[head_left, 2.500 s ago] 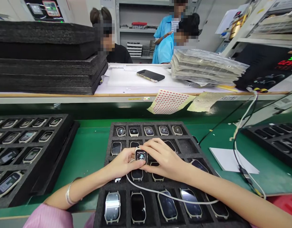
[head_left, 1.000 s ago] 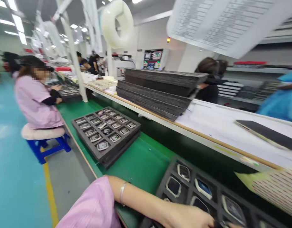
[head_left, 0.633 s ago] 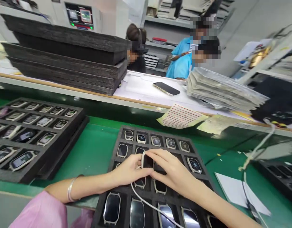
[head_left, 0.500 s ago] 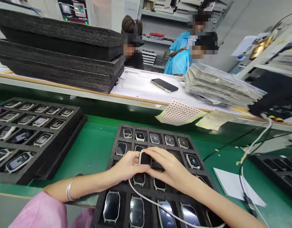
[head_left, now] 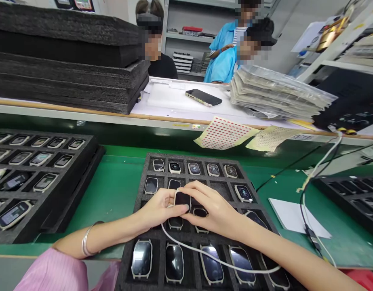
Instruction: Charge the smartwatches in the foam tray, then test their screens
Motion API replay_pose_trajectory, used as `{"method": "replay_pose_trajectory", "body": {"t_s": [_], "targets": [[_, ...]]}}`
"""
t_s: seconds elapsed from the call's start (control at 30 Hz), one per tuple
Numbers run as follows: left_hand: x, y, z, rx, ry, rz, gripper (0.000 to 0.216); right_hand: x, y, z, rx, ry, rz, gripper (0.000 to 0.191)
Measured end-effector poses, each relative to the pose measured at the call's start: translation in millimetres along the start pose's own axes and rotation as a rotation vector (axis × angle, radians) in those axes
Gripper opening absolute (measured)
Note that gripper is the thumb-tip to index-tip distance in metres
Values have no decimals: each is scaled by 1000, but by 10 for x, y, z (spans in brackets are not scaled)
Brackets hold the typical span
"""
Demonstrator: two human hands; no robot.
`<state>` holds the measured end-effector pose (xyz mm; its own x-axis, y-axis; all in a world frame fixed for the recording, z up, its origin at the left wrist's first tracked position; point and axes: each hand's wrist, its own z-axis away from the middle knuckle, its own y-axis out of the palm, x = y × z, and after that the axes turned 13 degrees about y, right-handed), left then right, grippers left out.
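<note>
My left hand grips a smartwatch without a strap, its dark screen facing up and the thumb lying across its lower part. From the other side, my right hand closes on the same watch, fingertips at its top and right edges. A white cable runs from beneath my left hand, loops over the tray and passes under my right forearm. Both hands are above a black foam tray with watch cases in its compartments. One lit watch sits to the right of my hands.
Another foam tray of watches stands on the left, and one more at the right edge. White paper lies on the green bench. The shelf behind carries stacked black foam, a phone and bagged sheets. Several people work beyond.
My view has tilted down and shifted slightly. The watch has turned a little so more of its screen shows; both hands still hold it. The person in black behind the shelf has moved their head.
</note>
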<state>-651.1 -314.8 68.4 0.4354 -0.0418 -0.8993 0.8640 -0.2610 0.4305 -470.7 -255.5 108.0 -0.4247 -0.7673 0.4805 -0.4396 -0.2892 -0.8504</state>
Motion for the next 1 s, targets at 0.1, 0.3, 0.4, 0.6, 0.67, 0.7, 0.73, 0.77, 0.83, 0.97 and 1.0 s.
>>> {"method": "replay_pose_trajectory", "body": {"t_s": [0.1, 0.3, 0.4, 0.6, 0.67, 0.7, 0.73, 0.77, 0.83, 0.97, 1.0], "targets": [[-20, 9, -1, 12, 4, -11, 34, -9, 18, 11, -17, -2, -27, 41], [-43, 24, -1, 40, 20, -43, 26, -16, 39, 43, -25, 4, -35, 42], [-44, 29, -3, 48, 31, -50, 25, -22, 52, 54, -32, 11, -30, 41], [-41, 39, -1, 54, 60, -77, 25, -21, 64, 68, -14, 16, -26, 39], [-38, 41, 2, 62, 72, -99, 24, -14, 66, 74, -20, 12, -20, 38], [-37, 42, 2, 69, 77, -110, 23, -12, 67, 77, -23, 8, -16, 38], [-36, 43, 2, 75, 82, -119, 23, -11, 68, 81, -27, 5, -11, 38], [-35, 44, 2, 80, 86, -125, 23, -11, 68, 84, -29, 2, -5, 39], [-35, 49, 1, 83, 88, -138, 23, -16, 66, 90, -26, -5, 9, 41], [-50, 66, 9, 71, 67, -167, 24, -23, 54, 95, -24, -21, 40, 44], [-56, 70, 12, 68, 62, -175, 23, -22, 50, 95, -27, -22, 47, 44]]}}
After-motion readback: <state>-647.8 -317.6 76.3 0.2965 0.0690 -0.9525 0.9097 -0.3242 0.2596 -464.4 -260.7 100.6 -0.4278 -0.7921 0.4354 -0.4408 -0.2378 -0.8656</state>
